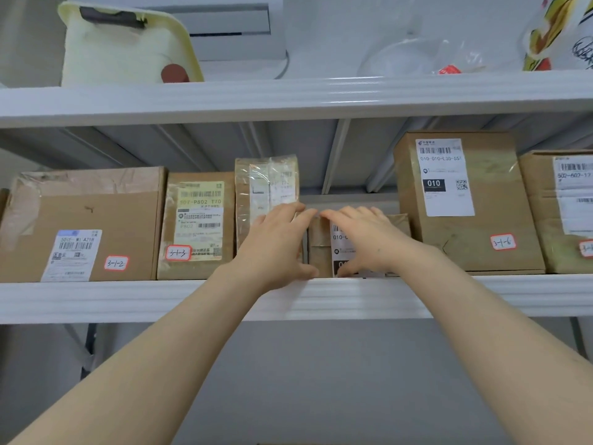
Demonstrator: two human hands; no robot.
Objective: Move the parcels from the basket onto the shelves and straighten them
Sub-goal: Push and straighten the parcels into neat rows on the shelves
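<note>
A small brown parcel (321, 248) with a white label stands on the white shelf (128, 297), in the gap between a tall tape-wrapped parcel (266, 181) and a large box labelled 010 (462, 200). My left hand (276, 245) lies flat against the small parcel's left side and partly over the wrapped parcel. My right hand (369, 239) covers the small parcel's front and top, thumb at its lower edge. Both hands press on it with fingers spread. The basket is out of view.
Further cardboard boxes line the shelf: a wide one (83, 226) at left, a narrower one (199, 226) beside it, another (561, 210) at far right. The upper shelf (288, 97) carries a cream tray (125, 46) and plastic bags (426, 56).
</note>
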